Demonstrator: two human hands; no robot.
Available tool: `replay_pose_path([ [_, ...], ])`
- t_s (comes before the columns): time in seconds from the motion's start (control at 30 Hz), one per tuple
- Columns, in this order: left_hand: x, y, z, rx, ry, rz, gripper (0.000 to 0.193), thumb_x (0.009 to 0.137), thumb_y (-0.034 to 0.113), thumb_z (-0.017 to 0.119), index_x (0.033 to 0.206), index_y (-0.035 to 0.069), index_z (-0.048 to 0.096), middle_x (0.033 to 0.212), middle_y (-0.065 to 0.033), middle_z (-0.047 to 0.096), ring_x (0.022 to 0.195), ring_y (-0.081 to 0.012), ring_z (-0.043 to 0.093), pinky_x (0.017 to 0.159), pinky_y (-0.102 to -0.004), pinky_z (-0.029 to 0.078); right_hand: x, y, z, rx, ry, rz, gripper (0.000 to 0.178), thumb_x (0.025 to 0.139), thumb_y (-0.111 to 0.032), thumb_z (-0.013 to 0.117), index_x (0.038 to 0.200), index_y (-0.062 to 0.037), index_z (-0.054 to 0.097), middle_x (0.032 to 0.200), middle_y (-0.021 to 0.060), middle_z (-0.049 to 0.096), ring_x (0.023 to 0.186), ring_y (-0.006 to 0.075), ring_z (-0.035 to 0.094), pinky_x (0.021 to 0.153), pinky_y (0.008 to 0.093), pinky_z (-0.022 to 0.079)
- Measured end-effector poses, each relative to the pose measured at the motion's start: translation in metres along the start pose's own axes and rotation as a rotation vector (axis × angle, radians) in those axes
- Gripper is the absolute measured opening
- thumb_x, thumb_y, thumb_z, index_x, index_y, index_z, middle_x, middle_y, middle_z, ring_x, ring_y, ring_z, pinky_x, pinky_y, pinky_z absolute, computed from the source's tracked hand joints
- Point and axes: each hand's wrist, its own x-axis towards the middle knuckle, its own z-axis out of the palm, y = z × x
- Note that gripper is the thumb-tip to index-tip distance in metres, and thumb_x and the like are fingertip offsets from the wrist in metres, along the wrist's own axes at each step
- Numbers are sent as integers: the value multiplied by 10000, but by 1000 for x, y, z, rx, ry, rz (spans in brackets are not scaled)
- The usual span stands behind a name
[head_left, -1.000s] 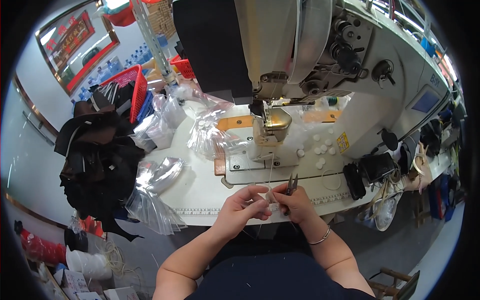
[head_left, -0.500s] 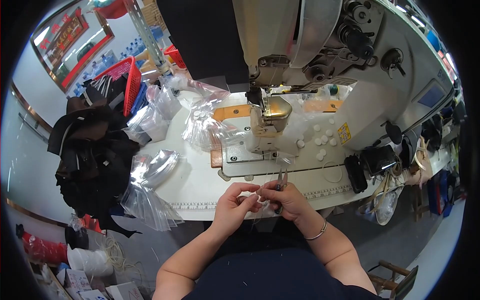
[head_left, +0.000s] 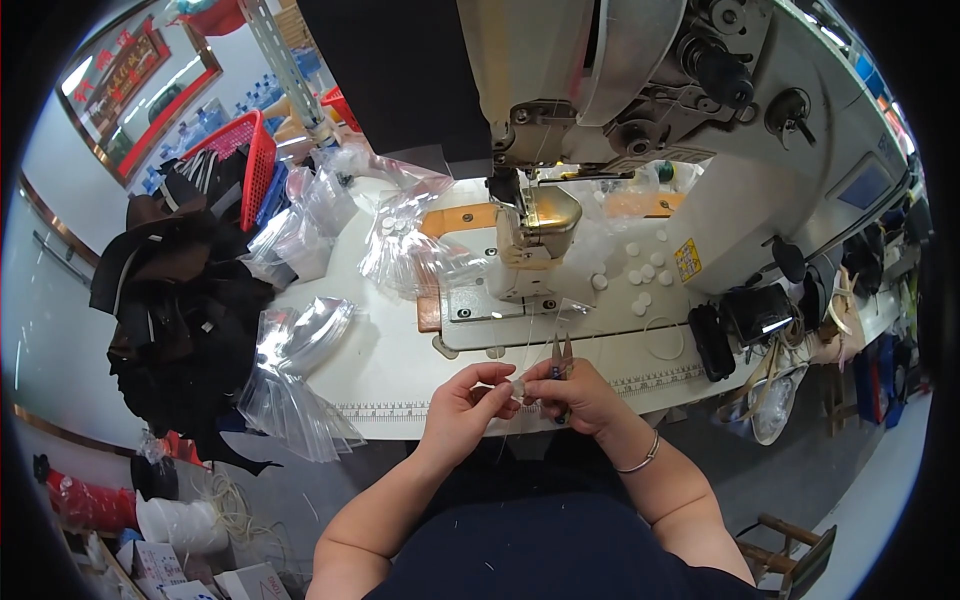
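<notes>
Just in front of the table's near edge, my two hands meet fingertip to fingertip. My left hand (head_left: 464, 408) is closed, pinching a small whitish piece (head_left: 517, 388) whose exact shape is partly covered by the fingers. Thread snips (head_left: 562, 350) are tucked in my right hand (head_left: 583, 396), blades pointing away from me and slightly apart. The thumb and forefinger of that closed hand also touch the whitish piece. Fine threads run near the fingers. Beyond the hands stands a sewing machine (head_left: 530, 245) with a metal arm bed.
Several white discs (head_left: 640, 278) lie right of the machine bed. Clear plastic bags (head_left: 300, 350) and a heap of black fabric pieces (head_left: 180, 320) occupy the left. A black case (head_left: 710, 345) rests at the table's right edge. A printed ruler strip (head_left: 650, 383) follows the near edge.
The snips have turned slightly in my right hand, and their blades show more upright. The whitish piece between the fingertips is more visible. My view has shifted a little.
</notes>
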Motion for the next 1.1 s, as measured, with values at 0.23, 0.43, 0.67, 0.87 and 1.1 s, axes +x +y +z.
replay_pose_path([
  [0.23, 0, 0, 0, 16, -12, 11, 228, 868, 60, 547, 1085, -10, 544, 872, -53, 589, 765, -117, 610, 687, -232, 512, 0, 1, -2, 5, 6, 2, 155, 725, -84, 689, 842, 2, 634, 692, 57, 605, 487, 72, 460, 443, 192, 343],
  [0.43, 0, 0, -1, 15, -18, 9, 221, 867, 52, 546, 1079, -10, 547, 869, -44, 578, 768, -115, 609, 688, -233, 513, -1, 2, -2, -7, 0, -20, 159, 729, -86, 687, 849, 3, 633, 694, 59, 605, 492, 73, 467, 449, 188, 351],
  [0.67, -1, -3, -1, 28, 27, 50, 222, 861, 39, 552, 1074, -22, 540, 866, -67, 602, 757, -125, 609, 682, -238, 514, -7, -1, -3, 40, -46, -75, 223, 728, -55, 667, 939, 9, 627, 787, 82, 630, 532, 75, 496, 462, 186, 366],
  [0.87, 1, -6, 0, 47, 61, 94, 223, 855, 33, 559, 1069, -28, 537, 877, -78, 602, 758, -133, 607, 684, -249, 517, -10, -1, -1, 2, -18, -129, 320, 711, -67, 705, 1006, 7, 607, 842, 71, 632, 573, 65, 500, 468, 181, 362],
  [1.1, 2, -8, -1, -13, 52, 68, 247, 842, 51, 586, 1073, -23, 539, 880, -78, 608, 757, -133, 604, 696, -252, 515, -6, 1, 5, -12, 96, -114, 310, 679, -53, 731, 955, -11, 598, 777, 33, 605, 590, 73, 528, 486, 187, 376],
])
